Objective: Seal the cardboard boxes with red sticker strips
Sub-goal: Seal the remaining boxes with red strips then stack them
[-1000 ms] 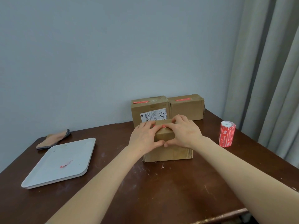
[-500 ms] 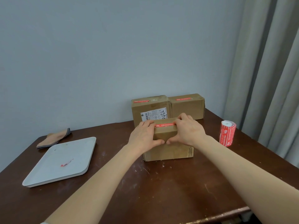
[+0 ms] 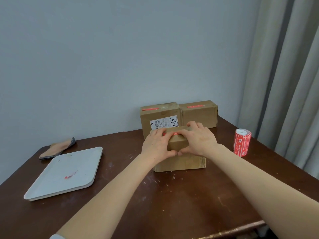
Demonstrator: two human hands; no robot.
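A brown cardboard box (image 3: pixel 181 163) stands in the middle of the dark wooden table (image 3: pixel 172 204). A red sticker strip (image 3: pixel 173 134) lies across its top, mostly covered by fingers. My left hand (image 3: pixel 156 147) and my right hand (image 3: pixel 200 142) lie over the box's top front edge, fingers pressing on the strip. Both thumbs rest on the front face, their tips almost meeting. Behind it, against the wall, stand a box with a white shipping label (image 3: pixel 160 114) and a plain box (image 3: pixel 200 116), each with a red strip on top.
A roll of red stickers (image 3: pixel 241 144) stands upright to the right of the boxes. At the left lies a white tray (image 3: pixel 69 169) with a red scrap (image 3: pixel 70 175) on it, and behind it a folded cloth (image 3: pixel 57 148). Grey curtains (image 3: pixel 284 83) hang at the right.
My fingers first slid apart along the red strip, uncovering its middle. They have now moved back together over it. The box has stayed in place.
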